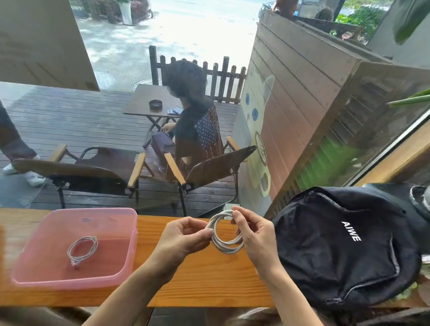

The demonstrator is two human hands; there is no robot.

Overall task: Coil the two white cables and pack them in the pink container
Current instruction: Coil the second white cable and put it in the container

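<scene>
We are holding the second white cable (227,239) as a finished loop above the tabletop (200,279) — our left hand (182,237) is pinching its left side with curled fingers, our right hand (255,235) is gripping its top and right side. The pink container (22,275) is lying to our left, nearer the left hand, with one coiled cable (83,249) already inside. We are counting two cables and one container — a black backpack (347,245) is sitting at right.

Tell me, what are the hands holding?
A coiled white cable: the left hand pinches its left side, the right hand its top and right.
</scene>
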